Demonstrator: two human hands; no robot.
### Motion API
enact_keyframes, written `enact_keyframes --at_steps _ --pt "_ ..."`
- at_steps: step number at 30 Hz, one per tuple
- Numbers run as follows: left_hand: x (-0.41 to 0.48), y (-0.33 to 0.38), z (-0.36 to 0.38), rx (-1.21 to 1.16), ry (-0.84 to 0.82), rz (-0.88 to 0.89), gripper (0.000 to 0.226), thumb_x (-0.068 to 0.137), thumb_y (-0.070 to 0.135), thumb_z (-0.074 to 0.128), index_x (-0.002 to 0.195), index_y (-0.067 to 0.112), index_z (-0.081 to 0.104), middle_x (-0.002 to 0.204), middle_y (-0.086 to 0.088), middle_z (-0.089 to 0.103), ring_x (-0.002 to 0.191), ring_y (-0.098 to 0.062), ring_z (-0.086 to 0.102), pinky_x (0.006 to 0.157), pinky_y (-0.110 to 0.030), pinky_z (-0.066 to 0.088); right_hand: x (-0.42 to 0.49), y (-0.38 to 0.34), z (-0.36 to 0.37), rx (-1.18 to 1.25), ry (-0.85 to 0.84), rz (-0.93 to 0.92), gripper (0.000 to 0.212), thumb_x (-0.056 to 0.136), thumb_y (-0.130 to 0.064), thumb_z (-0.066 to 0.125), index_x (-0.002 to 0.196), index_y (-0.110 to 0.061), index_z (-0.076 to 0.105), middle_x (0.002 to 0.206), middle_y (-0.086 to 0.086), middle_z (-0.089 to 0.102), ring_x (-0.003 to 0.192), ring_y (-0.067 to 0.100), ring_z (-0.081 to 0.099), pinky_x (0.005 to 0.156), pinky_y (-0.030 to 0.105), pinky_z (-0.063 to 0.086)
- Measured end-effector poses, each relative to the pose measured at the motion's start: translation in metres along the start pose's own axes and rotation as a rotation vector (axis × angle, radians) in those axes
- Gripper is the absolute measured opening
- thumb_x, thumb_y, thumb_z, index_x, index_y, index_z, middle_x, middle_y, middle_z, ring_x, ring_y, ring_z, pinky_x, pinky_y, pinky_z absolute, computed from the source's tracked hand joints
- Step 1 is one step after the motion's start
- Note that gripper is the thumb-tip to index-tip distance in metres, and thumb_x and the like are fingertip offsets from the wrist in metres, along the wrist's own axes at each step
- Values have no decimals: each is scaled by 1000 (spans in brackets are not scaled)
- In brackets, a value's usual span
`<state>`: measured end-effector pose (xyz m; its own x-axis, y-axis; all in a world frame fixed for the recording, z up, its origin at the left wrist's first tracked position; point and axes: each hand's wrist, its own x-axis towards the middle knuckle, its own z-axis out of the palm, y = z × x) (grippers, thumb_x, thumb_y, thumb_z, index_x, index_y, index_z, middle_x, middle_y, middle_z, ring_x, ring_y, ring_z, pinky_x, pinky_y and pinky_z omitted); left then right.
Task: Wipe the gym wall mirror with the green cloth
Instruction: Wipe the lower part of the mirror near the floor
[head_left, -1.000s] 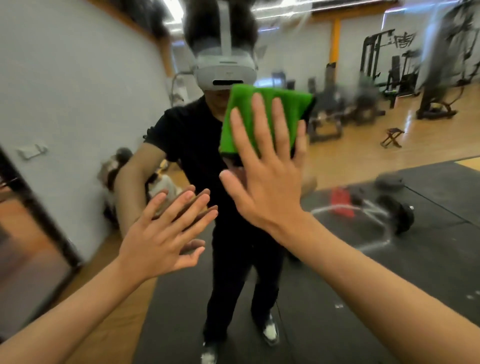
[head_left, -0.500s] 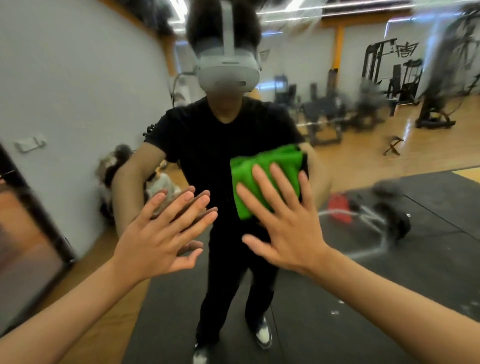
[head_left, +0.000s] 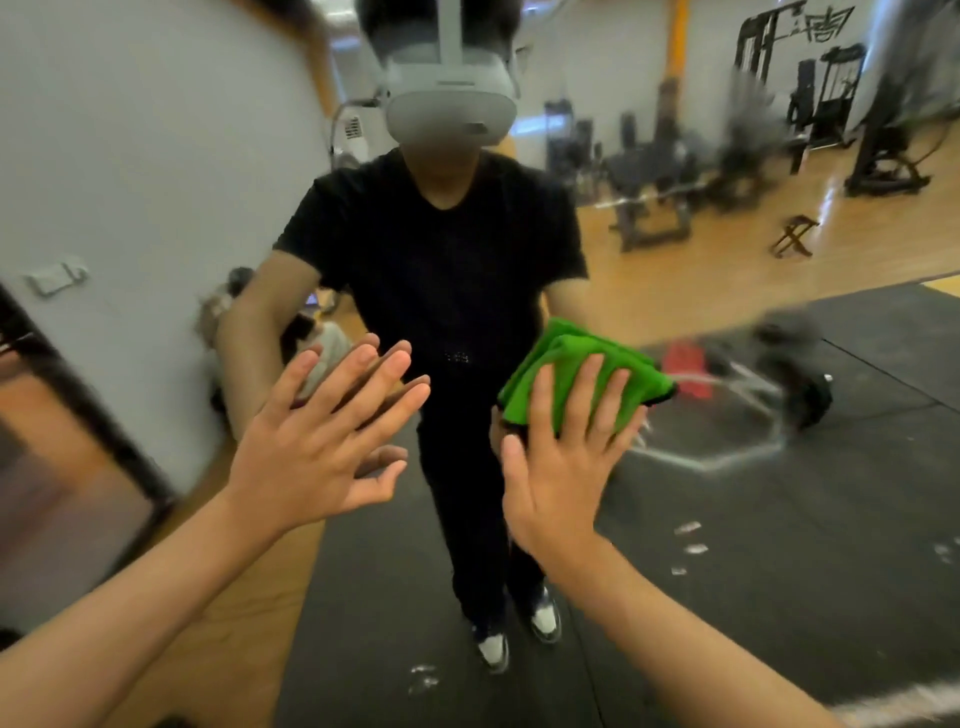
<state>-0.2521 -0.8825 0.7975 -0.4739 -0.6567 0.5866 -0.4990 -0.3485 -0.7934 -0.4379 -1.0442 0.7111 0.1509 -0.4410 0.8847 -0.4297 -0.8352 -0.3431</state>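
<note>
The green cloth (head_left: 576, 358), soft and folded into a thick, rumpled pad, lies flat against the smooth glass of the gym wall mirror (head_left: 779, 519), beside the reflected person's hip. The right hand (head_left: 561, 467) presses it there with straight, slightly spread fingers over its lower part, pinching nothing. The left hand (head_left: 317, 441) rests on bare glass, fingers straight and fanned, near the right hand and holding nothing.

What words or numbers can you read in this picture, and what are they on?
No text can be read here.
Black design on the far wall: blurred, unreadable.
Small mark on the white headset: too small.
Pale specks at the waist: too small.
Green cloth: no label showing.
</note>
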Motion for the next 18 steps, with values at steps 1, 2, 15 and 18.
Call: enact_keyframes --at_steps 1,2,15,18 --pt "0 -1 -1 -12 -6 3 83 92 59 59 163 19 43 172 -12 31 161 -32 22 127 -56 17 -21 -10 6 -15 -101 -200 62 109 -53 22 167 -30 18 176 6 -1 162 34 0 126 61 -5" --pt "-1 -2 -3 -27 -12 5 83 92 59 59 163 19 42 172 -12 30 161 -32 21 127 -56 17 -38 -8 10 -57 -189 -397 61 108 -55 23 166 -34 23 176 0 1 162 29 2 127 58 -5" --pt "0 -2 -3 -77 -21 -7 82 97 53 50 164 8 35 174 -11 25 161 -29 21 128 -56 16 65 -26 -18 -48 8 -273 57 110 -53 26 163 -32 26 173 5 9 161 32 -1 125 67 3" --pt "1 -4 -5 -49 -31 6 83 99 54 48 164 4 34 174 -12 24 160 -29 22 130 -55 12 25 5 -11 -162 -114 -560 59 108 -55 32 165 -43 19 176 -3 6 162 25 1 128 57 -2"
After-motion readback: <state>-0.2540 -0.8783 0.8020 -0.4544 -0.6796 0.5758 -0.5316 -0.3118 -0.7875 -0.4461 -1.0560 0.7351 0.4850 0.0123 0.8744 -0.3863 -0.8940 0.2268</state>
